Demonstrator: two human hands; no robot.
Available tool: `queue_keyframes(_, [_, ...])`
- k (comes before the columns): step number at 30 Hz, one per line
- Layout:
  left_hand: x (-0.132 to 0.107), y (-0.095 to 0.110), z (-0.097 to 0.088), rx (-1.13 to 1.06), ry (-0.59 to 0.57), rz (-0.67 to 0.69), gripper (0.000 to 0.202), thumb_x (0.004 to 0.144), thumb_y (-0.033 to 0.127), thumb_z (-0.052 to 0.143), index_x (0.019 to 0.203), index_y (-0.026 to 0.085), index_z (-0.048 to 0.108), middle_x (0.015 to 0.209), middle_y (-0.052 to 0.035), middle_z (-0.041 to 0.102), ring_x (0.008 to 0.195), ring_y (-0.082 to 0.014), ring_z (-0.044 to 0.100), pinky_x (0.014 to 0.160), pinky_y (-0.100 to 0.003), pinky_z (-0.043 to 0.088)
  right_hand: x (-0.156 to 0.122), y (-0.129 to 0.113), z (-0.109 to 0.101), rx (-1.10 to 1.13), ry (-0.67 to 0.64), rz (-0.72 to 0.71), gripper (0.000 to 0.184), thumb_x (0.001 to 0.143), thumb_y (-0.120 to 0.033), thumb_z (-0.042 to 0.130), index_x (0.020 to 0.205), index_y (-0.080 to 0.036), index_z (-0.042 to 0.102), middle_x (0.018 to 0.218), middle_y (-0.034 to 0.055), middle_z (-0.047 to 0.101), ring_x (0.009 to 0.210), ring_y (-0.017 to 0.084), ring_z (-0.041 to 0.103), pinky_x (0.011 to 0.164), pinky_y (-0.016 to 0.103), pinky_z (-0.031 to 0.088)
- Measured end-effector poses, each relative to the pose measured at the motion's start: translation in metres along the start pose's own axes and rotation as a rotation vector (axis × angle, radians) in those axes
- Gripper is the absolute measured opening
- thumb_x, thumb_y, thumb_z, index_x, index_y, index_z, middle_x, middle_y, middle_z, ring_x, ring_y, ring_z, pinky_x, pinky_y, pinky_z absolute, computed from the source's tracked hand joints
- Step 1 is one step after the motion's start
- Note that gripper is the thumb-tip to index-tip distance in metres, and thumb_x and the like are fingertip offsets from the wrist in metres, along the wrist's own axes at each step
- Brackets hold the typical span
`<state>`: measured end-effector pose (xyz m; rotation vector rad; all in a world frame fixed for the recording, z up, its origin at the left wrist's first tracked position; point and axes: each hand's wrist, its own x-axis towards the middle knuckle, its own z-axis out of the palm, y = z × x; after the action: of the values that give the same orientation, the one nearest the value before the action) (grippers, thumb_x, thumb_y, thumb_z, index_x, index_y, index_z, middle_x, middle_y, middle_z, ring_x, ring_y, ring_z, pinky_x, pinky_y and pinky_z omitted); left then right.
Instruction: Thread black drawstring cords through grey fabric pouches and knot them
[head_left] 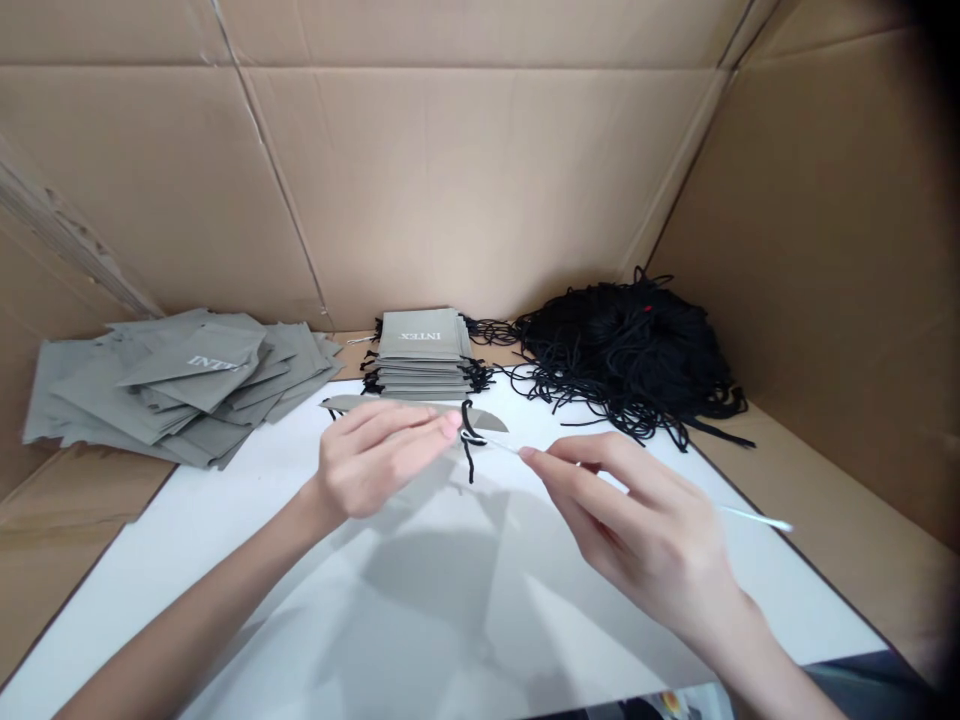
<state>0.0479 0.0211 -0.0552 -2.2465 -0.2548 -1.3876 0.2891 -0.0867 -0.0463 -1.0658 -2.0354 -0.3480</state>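
Cardboard walls [480,180] enclose the work area on the far, left and right sides. A white sheet [270,620] covers most of the surface between them. At far left I note a pile of grey pouches [165,390], flat, overlapping and lying at mixed angles, partly over the sheet's edge. At far right is a heap of black cords [626,355], tangled, with loose ends spreading onto the sheet. Between these two, at the far side, sits a neat stack [424,350] of pouches, printed INTEX on top, with black cord ends showing at both sides.

My right hand [637,510] is above the sheet, right of centre, thumb and forefinger pinching a rod. My left hand [379,455] is left of centre, fingers straight and together, gripping a pouch [491,422]. This pouch is held above the sheet, just nearer than the stack, seen nearly edge-on. The thin white rod [757,518] passes behind my right hand; its left tip meets a short black cord [471,465] at the pouch's right end.
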Motion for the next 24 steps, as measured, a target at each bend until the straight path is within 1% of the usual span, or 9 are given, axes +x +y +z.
queue_keyframes(3, [-0.024,0.023,0.009,-0.046,-0.129,-0.013,0.021,0.088,0.007,0.068,0.108,0.014,0.065,0.089,-0.0034,0.078,0.081,-0.0141,0.072,0.073,-0.026,0.055,-0.027,-0.001,0.012,0.062,-0.148,0.13,0.027,0.093,-0.001,0.052,0.111,-0.017,0.065,0.095,0.0077,0.065,0.079,0.016,0.062,0.065,0.028,0.051])
queue_keyframes(5, [-0.044,0.038,0.015,-0.138,-0.272,-0.06,0.018,0.094,0.008,0.058,0.109,0.014,0.063,0.092,-0.0043,0.078,0.083,-0.0155,0.072,0.07,-0.027,0.053,-0.047,-0.002,0.022,0.108,-0.27,0.251,0.023,0.095,-0.004,0.05,0.106,-0.016,0.066,0.092,0.0067,0.064,0.077,0.017,0.063,0.066,0.028,0.052])
queue_keyframes(8, [-0.067,0.056,0.022,-0.258,-0.536,-0.247,0.02,0.098,0.009,0.048,0.105,0.018,0.064,0.09,-0.0031,0.077,0.082,-0.0175,0.071,0.07,-0.031,0.051,-0.073,-0.003,0.036,0.106,-0.467,0.399,0.026,0.096,-0.007,0.048,0.107,-0.018,0.068,0.089,0.0049,0.065,0.073,0.018,0.065,0.064,0.03,0.053])
queue_keyframes(10, [-0.071,0.061,0.022,-0.306,-0.667,-0.351,0.012,0.096,0.017,0.055,0.103,0.019,0.065,0.089,-0.0017,0.076,0.081,-0.0189,0.071,0.072,-0.032,0.051,-0.083,-0.004,0.042,0.084,-0.546,0.464,0.027,0.096,-0.007,0.047,0.105,-0.02,0.07,0.09,0.0042,0.066,0.073,0.018,0.066,0.064,0.03,0.053])
queue_keyframes(13, [-0.061,0.06,0.019,-0.372,-0.812,-0.465,0.023,0.09,0.032,0.066,0.11,0.021,0.062,0.104,0.0005,0.075,0.089,-0.02,0.071,0.075,-0.031,0.052,-0.088,-0.004,0.046,0.066,-0.581,0.501,0.029,0.097,-0.009,0.046,0.104,-0.022,0.071,0.092,0.0045,0.067,0.078,0.019,0.067,0.067,0.029,0.053])
queue_keyframes(15, [-0.052,0.054,0.016,-0.404,-0.886,-0.541,0.023,0.093,0.033,0.062,0.114,0.023,0.061,0.113,0.0012,0.073,0.096,-0.0191,0.07,0.075,-0.029,0.052,-0.086,-0.004,0.045,0.062,-0.585,0.503,0.029,0.098,-0.009,0.046,0.103,-0.021,0.072,0.093,0.0049,0.067,0.079,0.019,0.067,0.069,0.029,0.053])
queue_keyframes(18, [-0.043,0.041,0.015,-0.45,-0.974,-0.62,0.017,0.097,0.029,0.054,0.11,0.024,0.064,0.113,0.001,0.072,0.096,-0.0182,0.069,0.075,-0.027,0.05,-0.084,-0.003,0.045,0.063,-0.581,0.497,0.028,0.098,-0.01,0.046,0.102,-0.021,0.072,0.093,0.0055,0.068,0.081,0.019,0.067,0.07,0.03,0.054])
queue_keyframes(21, [-0.044,0.028,0.016,-0.537,-1.065,-0.624,0.018,0.09,0.036,0.066,0.105,0.025,0.068,0.113,0.0013,0.071,0.097,-0.0188,0.068,0.076,-0.026,0.049,-0.083,-0.003,0.047,0.071,-0.568,0.484,0.027,0.097,-0.01,0.048,0.101,-0.02,0.072,0.094,0.0059,0.069,0.082,0.02,0.067,0.071,0.03,0.054])
queue_keyframes(24, [-0.048,0.02,0.017,-0.615,-1.131,-0.605,0.021,0.082,0.037,0.077,0.099,0.025,0.072,0.12,0.0015,0.069,0.105,-0.0205,0.067,0.08,-0.025,0.048,-0.084,-0.003,0.049,0.086,-0.554,0.464,0.027,0.096,-0.008,0.048,0.102,-0.02,0.072,0.095,0.0057,0.07,0.084,0.02,0.067,0.07,0.031,0.054])
